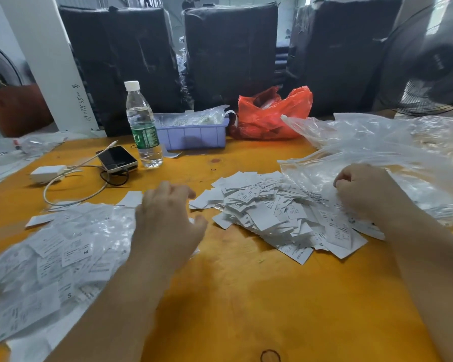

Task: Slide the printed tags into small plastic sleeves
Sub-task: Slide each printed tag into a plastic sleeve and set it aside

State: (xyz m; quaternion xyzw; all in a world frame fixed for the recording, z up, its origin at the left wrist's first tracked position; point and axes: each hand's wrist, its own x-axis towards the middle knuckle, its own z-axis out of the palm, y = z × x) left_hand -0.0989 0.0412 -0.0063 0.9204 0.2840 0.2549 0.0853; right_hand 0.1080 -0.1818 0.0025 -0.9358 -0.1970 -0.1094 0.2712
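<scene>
A loose heap of white printed tags (pixel 267 212) lies in the middle of the orange table (pixel 246 296). To the left spreads a pile of tags in small clear plastic sleeves (pixel 58 257). My left hand (pixel 168 220) hovers at the right edge of that sleeved pile, fingers relaxed and spread, holding nothing that shows. My right hand (pixel 364 192) rests at the right edge of the tag heap, against the clear plastic bags (pixel 377 158). Its fingers are curled down into the tags and plastic; what they pinch is hidden.
At the back stand a water bottle (pixel 143 126), a phone (pixel 118 159) with a white charger and cable (pixel 47 173), a purple tray (pixel 194 134) of sleeves and a red plastic bag (pixel 270 113). A black fan (pixel 429 61) sits far right; dark wrapped bundles line the back.
</scene>
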